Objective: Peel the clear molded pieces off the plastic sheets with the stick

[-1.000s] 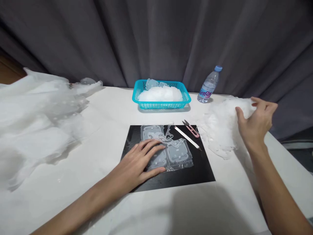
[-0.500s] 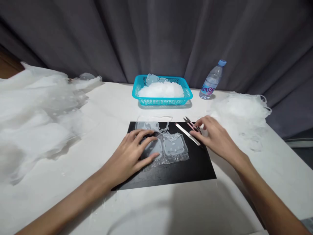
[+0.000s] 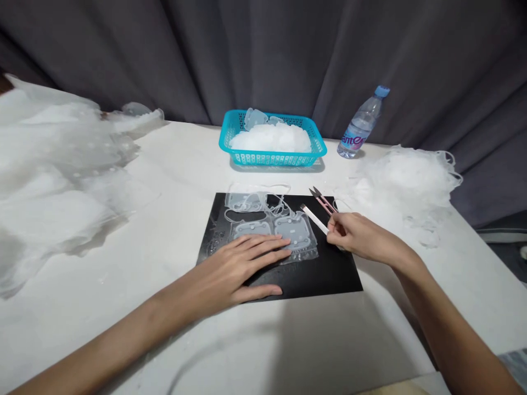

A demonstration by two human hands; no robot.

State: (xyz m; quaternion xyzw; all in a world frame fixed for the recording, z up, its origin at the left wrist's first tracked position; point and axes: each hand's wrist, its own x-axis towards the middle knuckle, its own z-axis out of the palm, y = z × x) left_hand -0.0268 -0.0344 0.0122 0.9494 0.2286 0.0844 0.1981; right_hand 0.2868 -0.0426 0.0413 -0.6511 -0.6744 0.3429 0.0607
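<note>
A black mat (image 3: 325, 274) lies on the white table, with a clear plastic sheet of moulded parts (image 3: 288, 230) on top of it. My left hand (image 3: 242, 266) rests flat on the sheet's near edge, fingers stretched out. My right hand (image 3: 356, 237) is closed in a pinch round the near end of a thin white tool (image 3: 313, 216) at the mat's right side. Pink thread snips (image 3: 323, 200) lie just beyond that tool.
A turquoise basket (image 3: 272, 156) filled with white plastic pieces stands at the back centre. A water bottle (image 3: 362, 123) is to its right. A heap of plastic trimmings (image 3: 405, 178) lies at the right, a big pile of clear sheets (image 3: 53, 175) at the left. Grey curtain behind.
My right hand left the trimmings heap at the right, came to the mat and closed on the white tool. My left hand slid nearer along the sheet.
</note>
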